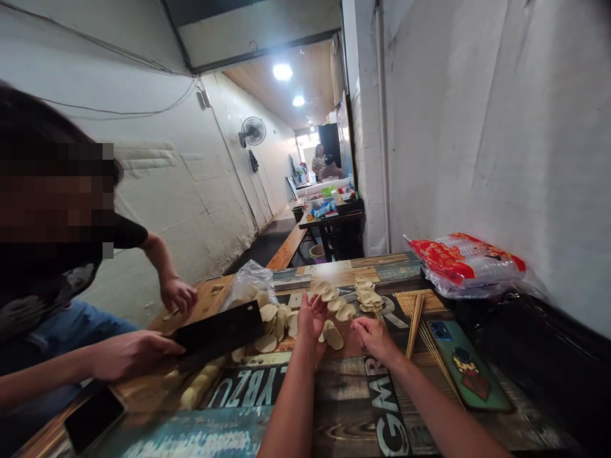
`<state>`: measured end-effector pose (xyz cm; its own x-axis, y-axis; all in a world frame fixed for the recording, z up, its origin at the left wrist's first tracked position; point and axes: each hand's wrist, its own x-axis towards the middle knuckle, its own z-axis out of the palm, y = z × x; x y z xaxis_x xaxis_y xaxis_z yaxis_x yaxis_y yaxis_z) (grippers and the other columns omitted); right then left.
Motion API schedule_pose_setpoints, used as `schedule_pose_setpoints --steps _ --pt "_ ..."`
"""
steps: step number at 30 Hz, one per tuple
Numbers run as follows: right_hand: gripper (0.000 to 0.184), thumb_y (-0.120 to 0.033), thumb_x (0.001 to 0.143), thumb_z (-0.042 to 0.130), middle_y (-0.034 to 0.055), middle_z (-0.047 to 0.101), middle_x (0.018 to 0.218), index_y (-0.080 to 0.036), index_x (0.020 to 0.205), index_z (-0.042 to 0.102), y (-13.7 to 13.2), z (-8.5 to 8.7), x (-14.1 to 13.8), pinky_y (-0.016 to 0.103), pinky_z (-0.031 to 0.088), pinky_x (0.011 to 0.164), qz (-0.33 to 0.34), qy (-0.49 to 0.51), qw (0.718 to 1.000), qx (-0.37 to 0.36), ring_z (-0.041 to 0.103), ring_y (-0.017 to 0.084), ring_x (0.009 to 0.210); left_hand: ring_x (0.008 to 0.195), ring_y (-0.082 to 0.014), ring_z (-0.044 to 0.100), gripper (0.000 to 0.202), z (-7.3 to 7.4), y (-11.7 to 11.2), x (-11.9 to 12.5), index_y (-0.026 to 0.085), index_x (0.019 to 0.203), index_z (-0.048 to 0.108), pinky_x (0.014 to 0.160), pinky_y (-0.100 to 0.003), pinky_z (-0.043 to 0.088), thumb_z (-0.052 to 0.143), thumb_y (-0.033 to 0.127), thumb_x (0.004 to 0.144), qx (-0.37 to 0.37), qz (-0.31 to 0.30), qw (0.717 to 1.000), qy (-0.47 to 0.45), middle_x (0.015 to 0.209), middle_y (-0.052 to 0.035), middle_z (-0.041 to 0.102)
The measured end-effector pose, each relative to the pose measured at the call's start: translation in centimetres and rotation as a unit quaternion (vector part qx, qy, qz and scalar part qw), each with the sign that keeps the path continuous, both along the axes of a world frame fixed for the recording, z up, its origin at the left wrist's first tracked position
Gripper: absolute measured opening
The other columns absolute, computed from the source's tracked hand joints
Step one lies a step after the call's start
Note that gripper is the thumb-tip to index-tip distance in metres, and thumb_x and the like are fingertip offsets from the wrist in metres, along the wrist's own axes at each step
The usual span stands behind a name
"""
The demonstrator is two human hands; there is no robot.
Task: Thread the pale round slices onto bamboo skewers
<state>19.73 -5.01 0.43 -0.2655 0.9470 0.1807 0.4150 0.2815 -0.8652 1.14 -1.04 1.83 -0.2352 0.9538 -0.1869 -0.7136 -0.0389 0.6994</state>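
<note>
My left hand (312,315) is partly closed, palm turned up, with its fingers at the upper end of a row of pale oval slices (345,312). These look strung together on a bamboo skewer, mostly hidden by the slices. At the row's lower end, my right hand (375,337) is closed in a pinch, apparently on the skewer's end. Loose slices (335,338) lie on the table below, between my hands. Beyond my right hand rests a small pile of skewered slices (370,298). More loose slices (268,343) are heaped left of my left hand.
At left, a co-worker's hand grips a black cleaver (219,331) above a wooden board near a pale roll (200,385). Bare skewers (415,324) and a green phone (470,369) lie at right. Behind them sits a red-and-clear package (468,261). A dark phone (94,416) lies front left.
</note>
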Motion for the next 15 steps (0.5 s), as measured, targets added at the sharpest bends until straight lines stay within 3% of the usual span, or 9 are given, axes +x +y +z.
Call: schedule_pose_setpoints --steps 2,3,4,6,8,10,12,15 --pt "0.03 -0.024 0.091 0.044 0.0023 0.066 0.062 -0.017 0.08 0.071 0.7 0.2 0.9 0.023 0.035 0.054 -0.09 -0.072 0.992 0.042 0.058 0.015 0.058 0.082 -0.0194 0.068 0.029 0.0 -0.3 0.0 0.015 0.086 0.063 0.078 -0.032 0.052 0.058 0.044 0.085 -0.028 0.05 0.984 0.166 0.086 -0.0104 0.072" --pt "0.031 -0.024 0.092 0.044 0.0045 0.069 0.067 -0.018 0.081 0.072 1.1 0.2 1.4 0.024 0.035 0.055 -0.133 -0.112 0.983 0.053 0.06 0.016 0.062 0.085 -0.0204 0.068 0.028 0.1 -0.5 0.0 0.015 0.086 0.065 0.079 -0.032 0.05 0.06 0.043 0.084 -0.044 0.066 0.956 0.284 0.088 -0.0107 0.072" --pt "0.03 -0.025 0.092 0.044 0.006 0.071 0.071 -0.018 0.082 0.072 1.5 0.2 1.8 0.024 0.034 0.056 -0.166 -0.15 0.973 0.059 0.061 0.016 0.064 0.088 -0.0217 0.067 0.027 0.1 -0.7 -0.1 0.015 0.086 0.067 0.081 -0.033 0.049 0.06 0.042 0.083 -0.061 0.068 0.908 0.41 0.088 -0.0108 0.072" --pt "0.03 -0.024 0.094 0.044 0.0073 0.072 0.076 -0.019 0.085 0.073 2.3 0.0 2.5 0.025 0.033 0.056 -0.205 -0.218 0.952 0.057 0.063 0.017 0.067 0.091 -0.0247 0.066 0.028 0.2 -1.3 -0.2 0.017 0.085 0.072 0.084 -0.035 0.046 0.062 0.043 0.08 -0.086 0.029 0.777 0.624 0.088 -0.0109 0.073" --pt "0.031 -0.022 0.094 0.043 0.0074 0.073 0.078 -0.019 0.088 0.073 3.0 -0.2 2.7 0.025 0.034 0.058 -0.222 -0.272 0.935 0.049 0.063 0.016 0.07 0.096 -0.0269 0.064 0.031 0.4 -1.8 -0.2 0.019 0.087 0.075 0.089 -0.037 0.043 0.065 0.046 0.077 -0.081 -0.039 0.656 0.75 0.092 -0.0111 0.072" --pt "0.03 -0.019 0.093 0.043 0.0074 0.073 0.082 -0.018 0.092 0.073 3.4 -0.3 2.7 0.025 0.036 0.062 -0.229 -0.302 0.924 0.045 0.064 0.016 0.074 0.102 -0.0281 0.06 0.035 0.6 -2.2 -0.3 0.022 0.095 0.076 0.092 -0.038 0.04 0.07 0.047 0.072 -0.055 -0.094 0.575 0.811 0.101 -0.011 0.071" --pt "0.026 -0.018 0.092 0.047 0.0089 0.073 0.091 -0.017 0.098 0.073 3.5 0.0 2.8 0.025 0.039 0.068 -0.23 -0.312 0.921 0.048 0.065 0.018 0.083 0.107 -0.0279 0.057 0.038 0.6 -2.4 -0.5 0.026 0.102 0.075 0.094 -0.037 0.039 0.073 0.045 0.069 -0.029 -0.134 0.53 0.837 0.108 -0.0097 0.069" --pt "0.028 -0.026 0.092 0.048 0.0132 0.071 0.101 -0.015 0.096 0.074 3.5 1.0 4.0 0.028 0.042 0.078 -0.239 -0.338 0.907 0.083 0.063 0.023 0.097 0.106 -0.0255 0.054 0.035 0.4 -2.4 -1.0 0.028 0.101 0.076 0.096 -0.036 0.037 0.074 0.035 0.067 0.012 -0.19 0.506 0.841 0.106 -0.007 0.067"
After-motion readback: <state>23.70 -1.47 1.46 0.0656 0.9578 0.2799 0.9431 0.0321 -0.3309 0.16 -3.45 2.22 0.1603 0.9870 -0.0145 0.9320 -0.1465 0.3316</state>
